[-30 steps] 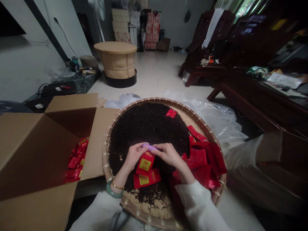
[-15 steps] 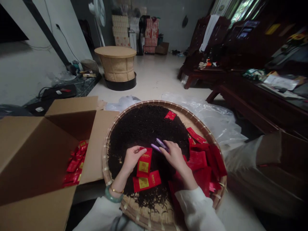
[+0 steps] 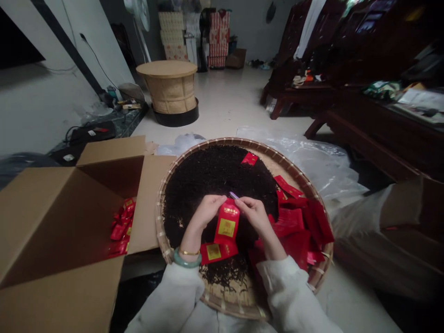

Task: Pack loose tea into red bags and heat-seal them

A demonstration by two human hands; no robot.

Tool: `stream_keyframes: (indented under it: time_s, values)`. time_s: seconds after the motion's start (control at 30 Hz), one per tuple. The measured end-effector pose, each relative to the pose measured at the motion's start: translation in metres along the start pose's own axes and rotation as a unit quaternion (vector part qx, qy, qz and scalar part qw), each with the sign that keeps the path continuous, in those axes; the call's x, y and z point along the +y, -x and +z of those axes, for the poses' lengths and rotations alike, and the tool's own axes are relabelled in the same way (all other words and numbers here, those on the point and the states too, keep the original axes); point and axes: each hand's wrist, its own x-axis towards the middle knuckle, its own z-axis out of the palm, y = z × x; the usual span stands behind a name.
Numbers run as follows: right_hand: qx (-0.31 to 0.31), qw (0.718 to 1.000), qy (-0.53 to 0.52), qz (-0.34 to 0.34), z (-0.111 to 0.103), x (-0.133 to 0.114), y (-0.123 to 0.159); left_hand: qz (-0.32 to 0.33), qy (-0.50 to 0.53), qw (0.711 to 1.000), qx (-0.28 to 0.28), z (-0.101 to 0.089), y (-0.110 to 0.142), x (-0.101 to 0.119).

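My left hand [image 3: 204, 215] is closed, pinching the top edge of a red packet [image 3: 227, 226] with a yellow square label. The packet hangs upright over dark loose leaves, which look like tea [image 3: 204, 171]. At its top right corner my right hand [image 3: 255, 216] is closed around a slim purple clip [image 3: 233, 195]; only the clip's tip shows past the fingers. Whether it grips the packet's edge, I cannot tell. A second red packet [image 3: 227, 251] lies flat just below. Everything rests in or above a round woven bamboo tray [image 3: 274, 164].
Several red packets [image 3: 291, 222] are heaped at the tray's right side, with one small packet [image 3: 249, 158] at the back. To the left stands an open cardboard box [image 3: 152, 203] with packets inside. Clear plastic sheeting [image 3: 312, 157] lies behind the tray.
My right hand has brought the purple clip up to the packet's top edge, and its two arms are no longer seen apart. My left hand has raised the packet slightly. The view has shifted.
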Motion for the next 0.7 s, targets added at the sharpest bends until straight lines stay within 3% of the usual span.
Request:
stream_keyframes:
  time_s: [0.13,0.3,0.47,0.57,0.63,0.7]
  values:
    - [0.010,1.000,0.015,0.010,0.000,0.004,0.003,0.019,-0.039,0.999,0.004,0.002,0.002,-0.002]
    - [0.033,0.996,0.062,-0.057,0.011,0.003,0.004,0.059,-0.084,0.993,0.057,-0.004,0.010,-0.006]
    - [-0.054,0.998,0.033,0.003,0.011,-0.001,0.006,0.066,-0.038,0.986,0.146,-0.007,0.015,-0.012]
    - [-0.103,0.989,0.105,0.016,0.006,-0.003,0.016,0.082,0.006,0.972,0.220,-0.019,0.017,-0.015]
    - [-0.160,0.955,0.248,0.007,0.005,-0.003,0.027,0.098,0.046,0.942,0.317,-0.039,0.022,-0.012]
    - [-0.205,0.885,0.417,0.018,0.009,-0.001,0.040,0.139,0.068,0.899,0.410,-0.070,0.032,-0.005]
